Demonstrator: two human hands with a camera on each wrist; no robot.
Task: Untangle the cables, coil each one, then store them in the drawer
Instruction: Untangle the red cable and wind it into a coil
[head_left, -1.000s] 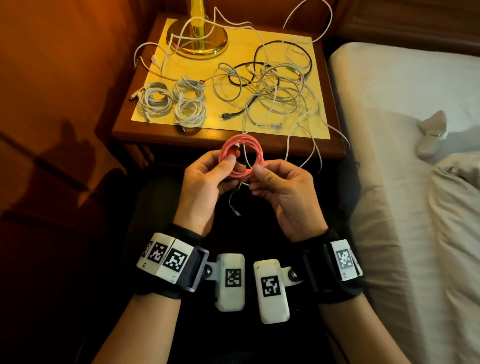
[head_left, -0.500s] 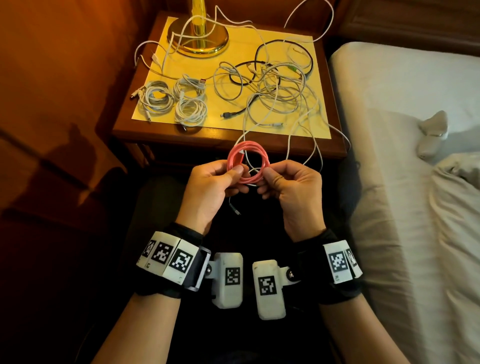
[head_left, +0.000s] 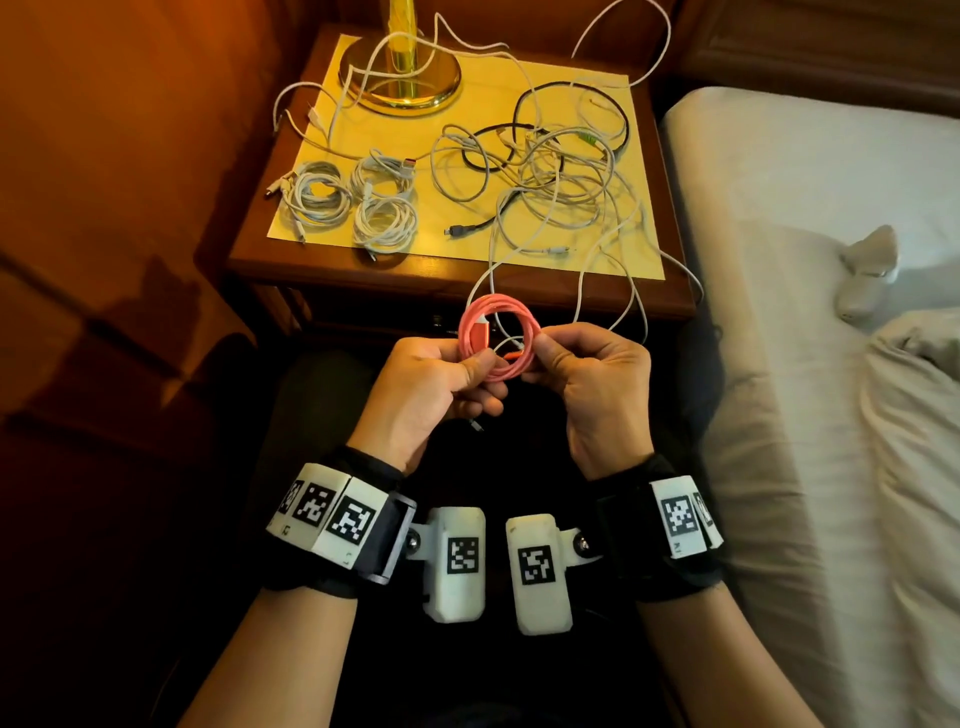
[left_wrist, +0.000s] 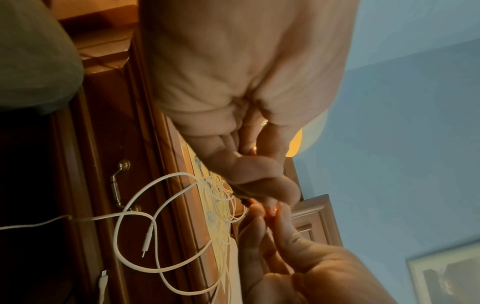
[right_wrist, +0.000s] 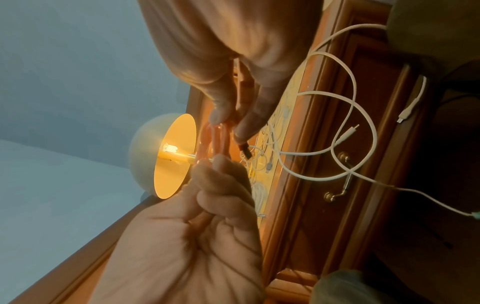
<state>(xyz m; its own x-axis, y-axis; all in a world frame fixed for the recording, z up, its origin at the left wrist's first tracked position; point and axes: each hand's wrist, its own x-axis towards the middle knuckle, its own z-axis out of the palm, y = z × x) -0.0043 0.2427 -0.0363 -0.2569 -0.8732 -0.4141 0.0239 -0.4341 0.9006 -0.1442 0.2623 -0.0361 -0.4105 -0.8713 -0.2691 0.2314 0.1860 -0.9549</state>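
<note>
A pink cable (head_left: 496, 335), wound into a small coil, hangs in the air in front of the nightstand (head_left: 291, 270). My left hand (head_left: 467, 371) pinches the coil's left side and my right hand (head_left: 545, 358) pinches its right side. The right wrist view shows the pink coil (right_wrist: 215, 142) between both sets of fingertips, with a dark plug end sticking out. Three coiled white cables (head_left: 353, 202) lie on the yellow mat (head_left: 467, 244) at the left. A tangle of white and black cables (head_left: 561, 176) covers the mat's right half. The drawer (left_wrist: 103, 164) is shut, its brass handle (left_wrist: 120, 185) showing.
A brass lamp base (head_left: 400, 78) stands at the back of the nightstand. Loose white cable loops (head_left: 636, 306) hang over the nightstand's front edge, in front of the drawer. A bed with white sheets (head_left: 810, 312) runs along the right. A wooden wall panel is on the left.
Both hands have kept hold of the pink coil and brought it slightly right and nearer to me. The fingers have shifted their grip round the coil.
</note>
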